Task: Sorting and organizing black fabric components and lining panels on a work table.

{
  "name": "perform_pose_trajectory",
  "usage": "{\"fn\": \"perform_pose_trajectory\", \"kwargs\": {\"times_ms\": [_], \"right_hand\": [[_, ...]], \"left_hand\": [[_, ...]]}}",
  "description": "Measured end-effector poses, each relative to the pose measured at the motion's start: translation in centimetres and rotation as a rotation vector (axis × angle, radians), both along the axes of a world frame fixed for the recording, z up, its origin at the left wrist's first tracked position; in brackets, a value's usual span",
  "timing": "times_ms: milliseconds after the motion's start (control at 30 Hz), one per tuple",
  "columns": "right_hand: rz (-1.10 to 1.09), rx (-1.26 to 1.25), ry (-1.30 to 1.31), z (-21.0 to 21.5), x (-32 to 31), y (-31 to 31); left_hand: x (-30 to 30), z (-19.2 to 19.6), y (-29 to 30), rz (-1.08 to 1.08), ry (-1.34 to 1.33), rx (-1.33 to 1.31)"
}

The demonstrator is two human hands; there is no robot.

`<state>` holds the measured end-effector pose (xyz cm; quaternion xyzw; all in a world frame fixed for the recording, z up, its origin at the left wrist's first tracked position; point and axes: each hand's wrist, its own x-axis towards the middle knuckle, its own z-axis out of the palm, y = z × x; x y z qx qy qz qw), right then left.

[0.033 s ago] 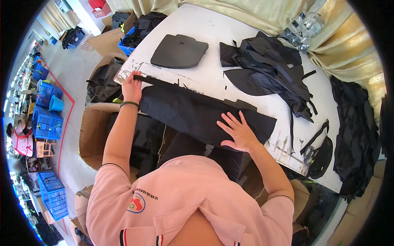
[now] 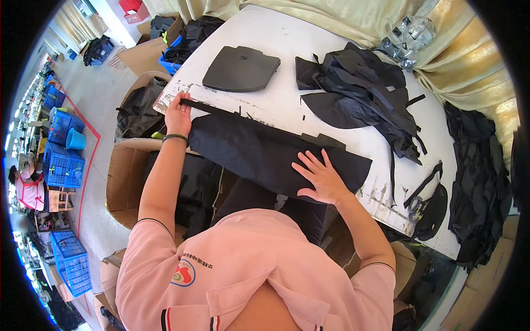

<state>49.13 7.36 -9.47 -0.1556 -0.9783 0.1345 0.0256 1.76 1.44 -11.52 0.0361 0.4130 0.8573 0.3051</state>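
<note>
Left of centre, the person's left hand [image 2: 178, 118] grips a black strap [image 2: 212, 108]; right of centre, the right hand [image 2: 322, 177] lies spread on a black fabric panel [image 2: 237, 144]. On the white table [image 2: 281, 30], flat dark pieces [image 2: 241, 69] sit at upper centre, a crumpled black heap [image 2: 359, 83] at upper right.

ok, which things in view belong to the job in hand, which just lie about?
In hand:
black fabric panel, under the right hand
black strip, held by left hand

Apparently lying about:
dark flat panels
crumpled black fabric
clear plastic bag
blue crates
</note>
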Motion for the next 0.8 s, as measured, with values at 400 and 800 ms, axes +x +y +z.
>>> {"fn": "perform_pose_trajectory", "kwargs": {"times_ms": [400,800], "right_hand": [[-0.353,-1.184,0.834,6.7,-8.4,2.8],[-0.510,-0.794,0.893,3.5,-10.7,3.6]], "left_hand": [[18.9,9.3,2.3,-0.393,1.379,0.051],[6.7,1.2,10.9,-0.343,1.868,-0.723]]}}
